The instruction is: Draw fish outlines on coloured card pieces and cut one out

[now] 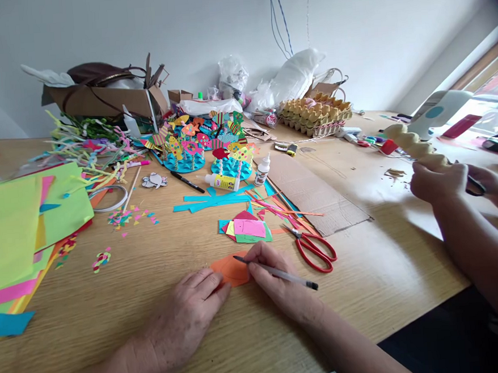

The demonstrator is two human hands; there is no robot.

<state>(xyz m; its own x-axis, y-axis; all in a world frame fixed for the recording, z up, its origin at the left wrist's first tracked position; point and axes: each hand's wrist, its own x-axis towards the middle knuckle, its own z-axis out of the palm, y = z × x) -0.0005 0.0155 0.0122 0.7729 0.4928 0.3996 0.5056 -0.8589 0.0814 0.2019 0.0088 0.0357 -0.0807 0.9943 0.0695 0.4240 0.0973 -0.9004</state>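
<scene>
An orange paper piece [233, 270] with a drawn curved line lies on the wooden table in front of me. My left hand [188, 307] rests flat on the table, its fingertips on the paper's left side. Pinched in my right hand [279, 281] is a pen [285, 275], its tip over the upper part of the orange paper. Just beyond my hands lies a small stack of coloured paper pieces, with a pink one [249, 228] on top. Red-handled scissors [314, 250] lie to the right of my right hand.
Another person's hands [440, 181] hold an egg-carton strip at the right. Behind are glue bottles [262, 171], blue paper strips [211, 200], fish decorations [182, 148] and a cardboard sheet [313, 193]. Coloured sheets [8, 226] lie left, near a tape roll [108, 198].
</scene>
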